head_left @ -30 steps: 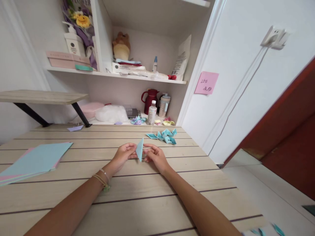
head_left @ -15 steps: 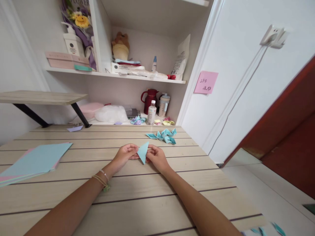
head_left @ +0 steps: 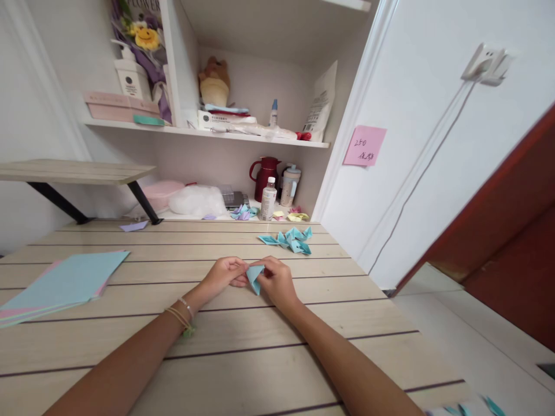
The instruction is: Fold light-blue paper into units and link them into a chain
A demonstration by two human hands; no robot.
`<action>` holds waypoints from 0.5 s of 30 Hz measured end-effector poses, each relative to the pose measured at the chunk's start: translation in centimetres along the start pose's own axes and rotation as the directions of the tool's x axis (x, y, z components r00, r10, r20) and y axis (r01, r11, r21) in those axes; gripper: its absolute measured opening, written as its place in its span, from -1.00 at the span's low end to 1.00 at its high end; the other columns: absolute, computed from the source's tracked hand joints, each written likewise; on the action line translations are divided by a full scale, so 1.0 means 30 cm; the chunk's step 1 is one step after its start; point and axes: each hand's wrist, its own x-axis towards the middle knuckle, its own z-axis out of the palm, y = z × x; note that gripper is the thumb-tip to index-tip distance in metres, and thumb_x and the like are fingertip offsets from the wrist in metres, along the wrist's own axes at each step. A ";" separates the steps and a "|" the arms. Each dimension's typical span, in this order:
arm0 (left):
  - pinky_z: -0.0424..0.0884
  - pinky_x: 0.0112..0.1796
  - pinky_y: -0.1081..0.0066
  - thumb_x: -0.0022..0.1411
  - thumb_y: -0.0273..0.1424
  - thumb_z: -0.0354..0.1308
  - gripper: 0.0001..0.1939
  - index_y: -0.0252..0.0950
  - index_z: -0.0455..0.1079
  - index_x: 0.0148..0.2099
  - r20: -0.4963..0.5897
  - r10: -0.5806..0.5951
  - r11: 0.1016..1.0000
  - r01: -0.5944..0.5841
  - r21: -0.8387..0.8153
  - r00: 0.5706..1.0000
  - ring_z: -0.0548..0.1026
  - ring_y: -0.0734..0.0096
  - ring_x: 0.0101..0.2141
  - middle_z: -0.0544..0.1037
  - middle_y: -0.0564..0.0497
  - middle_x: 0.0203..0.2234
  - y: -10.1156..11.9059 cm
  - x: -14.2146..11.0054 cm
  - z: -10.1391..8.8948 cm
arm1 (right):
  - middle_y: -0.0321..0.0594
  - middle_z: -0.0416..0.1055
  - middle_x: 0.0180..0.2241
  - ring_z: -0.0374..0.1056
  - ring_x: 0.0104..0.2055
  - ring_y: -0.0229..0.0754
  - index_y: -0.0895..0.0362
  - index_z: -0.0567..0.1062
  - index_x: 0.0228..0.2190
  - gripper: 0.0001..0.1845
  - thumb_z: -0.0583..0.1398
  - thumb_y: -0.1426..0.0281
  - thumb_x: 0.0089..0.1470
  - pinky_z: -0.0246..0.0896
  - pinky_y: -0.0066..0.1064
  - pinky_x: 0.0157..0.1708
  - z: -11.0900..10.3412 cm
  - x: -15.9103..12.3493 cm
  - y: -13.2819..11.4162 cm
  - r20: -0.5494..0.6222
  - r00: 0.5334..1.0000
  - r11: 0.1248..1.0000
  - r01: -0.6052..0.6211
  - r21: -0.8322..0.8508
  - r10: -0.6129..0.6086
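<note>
Between my two hands is a small piece of folded light-blue paper (head_left: 255, 278), its point hanging down toward me. My left hand (head_left: 226, 273) pinches its left edge between thumb and fingers. On the other side, my right hand (head_left: 276, 279) is closed on the right edge, its fingers covering part of the paper. Both hands are just above the striped wooden tabletop (head_left: 225, 335). Beyond my right hand lies a cluster of folded blue paper pieces (head_left: 292, 240).
At left is a stack of coloured paper sheets (head_left: 69, 280), blue on top. A purple folded piece (head_left: 134, 226) lies by the small raised stand (head_left: 73, 172). Along the back are a clear bottle (head_left: 268, 199), a dark-red jug (head_left: 266, 176) and more folded paper (head_left: 244, 212).
The folded paper has turned and dropped slightly; its flat triangular face now looks smaller and bent. My right hand's fingers have closed further over it.
</note>
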 end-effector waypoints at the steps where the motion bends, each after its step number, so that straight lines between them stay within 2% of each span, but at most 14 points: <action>1: 0.45 -0.39 0.41 -0.09 -0.26 0.28 -0.71 -0.39 0.40 -0.39 0.013 -0.010 1.000 0.010 -0.013 1.000 0.52 0.40 -0.51 0.55 -0.03 -0.57 0.001 0.001 -0.004 | -0.23 0.42 -0.44 0.28 -0.46 -0.27 0.08 0.55 -0.41 -0.77 0.16 0.54 -0.14 0.18 -0.48 -0.47 0.001 0.000 0.003 0.004 1.000 1.000 0.024 0.014 -0.024; 5: 0.43 -0.36 0.44 -0.11 -0.33 0.31 -0.72 -0.39 0.44 -0.34 0.073 -0.037 0.998 0.041 -0.055 0.997 0.52 0.42 -0.45 0.56 -0.04 -0.50 0.010 -0.001 -0.022 | -0.20 0.41 -0.39 0.34 -0.38 -0.23 0.05 0.56 -0.41 -0.71 0.13 0.59 -0.13 0.22 -0.45 -0.42 -0.007 0.004 0.008 0.046 0.996 0.995 0.068 0.069 -0.072; 9: 0.42 -0.30 0.41 -0.10 -0.38 0.31 -0.75 -0.38 0.45 -0.33 0.092 -0.045 0.994 0.053 -0.091 0.995 0.52 0.42 -0.42 0.57 -0.05 -0.45 0.015 -0.004 -0.035 | -0.18 0.39 -0.21 0.34 -0.25 -0.19 0.05 0.55 -0.36 -0.65 0.11 0.60 -0.18 0.26 -0.44 -0.39 -0.037 0.017 -0.004 0.167 0.985 0.993 0.028 0.117 -0.047; 12: 0.41 -0.28 0.37 -0.12 -0.40 0.32 -0.75 -0.38 0.45 -0.33 0.086 -0.043 0.992 0.053 -0.111 0.995 0.52 0.40 -0.42 0.57 -0.06 -0.46 0.010 -0.002 -0.035 | -0.19 0.39 -0.15 0.33 -0.18 -0.18 0.07 0.54 -0.34 -0.67 0.07 0.55 -0.12 0.27 -0.41 -0.31 -0.060 0.029 -0.006 0.243 0.967 0.970 -0.131 0.204 0.080; 15: 0.42 -0.31 0.37 -0.15 -0.42 0.33 -0.74 -0.40 0.44 -0.35 0.082 -0.035 0.995 0.042 -0.091 0.996 0.52 0.37 -0.43 0.57 -0.08 -0.49 0.005 0.000 -0.026 | -0.15 0.42 -0.19 0.36 -0.27 -0.18 0.12 0.49 -0.26 -0.74 0.12 0.40 -0.05 0.27 -0.39 -0.35 -0.064 0.033 0.001 0.295 0.919 0.897 -0.344 0.277 0.262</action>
